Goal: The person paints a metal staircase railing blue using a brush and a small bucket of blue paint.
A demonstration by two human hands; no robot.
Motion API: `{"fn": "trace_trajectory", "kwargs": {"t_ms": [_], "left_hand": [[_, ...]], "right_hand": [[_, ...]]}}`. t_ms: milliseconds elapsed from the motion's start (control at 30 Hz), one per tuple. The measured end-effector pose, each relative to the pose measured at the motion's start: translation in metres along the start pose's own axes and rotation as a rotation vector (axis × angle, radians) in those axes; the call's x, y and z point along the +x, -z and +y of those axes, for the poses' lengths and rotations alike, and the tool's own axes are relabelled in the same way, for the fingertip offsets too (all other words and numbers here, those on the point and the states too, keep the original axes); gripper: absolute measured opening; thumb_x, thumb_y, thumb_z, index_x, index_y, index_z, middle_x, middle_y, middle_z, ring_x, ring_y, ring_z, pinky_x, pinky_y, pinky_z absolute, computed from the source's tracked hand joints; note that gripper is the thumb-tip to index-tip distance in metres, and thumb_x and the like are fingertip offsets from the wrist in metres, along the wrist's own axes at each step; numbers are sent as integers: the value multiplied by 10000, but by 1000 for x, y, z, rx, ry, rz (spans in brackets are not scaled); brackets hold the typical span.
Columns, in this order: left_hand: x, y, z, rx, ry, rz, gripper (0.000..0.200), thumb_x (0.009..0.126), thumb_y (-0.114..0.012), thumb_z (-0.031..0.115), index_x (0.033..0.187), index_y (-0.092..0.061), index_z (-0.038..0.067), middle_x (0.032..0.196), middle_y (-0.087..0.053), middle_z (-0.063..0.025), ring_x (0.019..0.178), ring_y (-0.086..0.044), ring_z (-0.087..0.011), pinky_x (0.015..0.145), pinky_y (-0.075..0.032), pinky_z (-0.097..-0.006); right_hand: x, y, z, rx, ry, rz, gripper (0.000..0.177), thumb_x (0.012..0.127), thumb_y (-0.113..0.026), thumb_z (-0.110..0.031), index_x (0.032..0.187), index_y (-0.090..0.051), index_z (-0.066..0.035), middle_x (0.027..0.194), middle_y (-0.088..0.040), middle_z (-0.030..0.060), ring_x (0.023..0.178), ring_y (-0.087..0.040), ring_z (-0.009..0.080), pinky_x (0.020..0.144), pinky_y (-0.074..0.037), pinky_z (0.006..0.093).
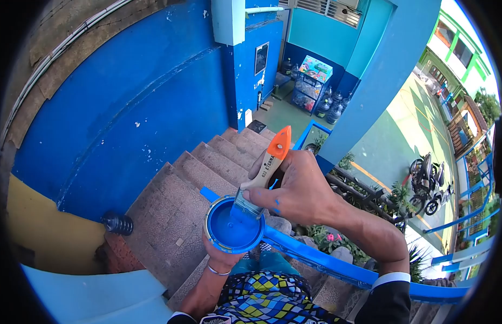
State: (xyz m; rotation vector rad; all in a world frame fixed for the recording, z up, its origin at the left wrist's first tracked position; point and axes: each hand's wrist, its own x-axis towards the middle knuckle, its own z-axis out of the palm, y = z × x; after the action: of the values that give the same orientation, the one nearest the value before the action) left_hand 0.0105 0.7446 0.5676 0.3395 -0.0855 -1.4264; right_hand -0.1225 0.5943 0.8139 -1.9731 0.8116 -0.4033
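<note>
My right hand (296,186) grips a paintbrush (268,164) by its wooden handle, which has an orange tip. The brush points downward, its bristles inside the mouth of a round paint can (209,233). Blue paint (229,224) coats the inside of the can. From below and the left, my left hand (221,255) holds the can; most of its fingers are hidden beneath it. A blue smudge marks my right hand near the thumb.
A blue handrail (326,261) runs along the right of the stone steps (175,210). The blue wall (148,124) rises on the left, with a plastic water bottle (117,223) at its foot. Plants (337,243) grow beyond the rail; motorcycles (426,181) stand farther off.
</note>
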Motion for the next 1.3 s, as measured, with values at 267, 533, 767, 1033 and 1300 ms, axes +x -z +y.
{"fn": "trace_trajectory", "kwargs": {"t_ms": [267,533,767,1033,1300], "left_hand": [[29,-12,1,302,20,-68,744,972,-527,619,1449,-520,48,1393,-561,-242,1316,-518,-417,993,-506,-587],[58,-11,10,-214,94,8,545,1014,-571,430,1512,-498,219,1627,-406,-62,1368,-481,-359,1004,-482,-608],[73,9,41,-173,19,-106,709,979,-628,392,1613,-349,240,1689,-301,35,1411,-390,-305,1063,-411,-584],[68,32,66,-193,-173,-56,788,979,-649,327,1651,-238,296,1702,-235,94,1436,-348,-253,1080,-385,-571],[56,46,75,-206,-181,7,893,915,-736,285,1653,-233,278,1692,-247,86,1444,-332,-230,1101,-369,-556]], "right_hand": [[7,44,27,-4,6,166,233,767,-823,-121,891,-729,53,761,-719,87,689,-665,111,635,-547,294],[30,99,226,789,-313,135,259,882,-801,-143,1060,-661,-17,911,-717,70,794,-718,174,712,-582,320],[3,-12,466,1027,-959,139,218,946,-753,-97,1134,-660,-37,1107,-726,99,1016,-724,253,949,-594,451],[16,-183,602,938,-1017,146,222,920,-790,-105,1118,-717,-35,1053,-748,90,957,-729,243,824,-614,412],[44,-273,626,619,-1002,243,191,885,-824,-110,1034,-759,-11,979,-761,83,876,-706,179,750,-566,355]]}}
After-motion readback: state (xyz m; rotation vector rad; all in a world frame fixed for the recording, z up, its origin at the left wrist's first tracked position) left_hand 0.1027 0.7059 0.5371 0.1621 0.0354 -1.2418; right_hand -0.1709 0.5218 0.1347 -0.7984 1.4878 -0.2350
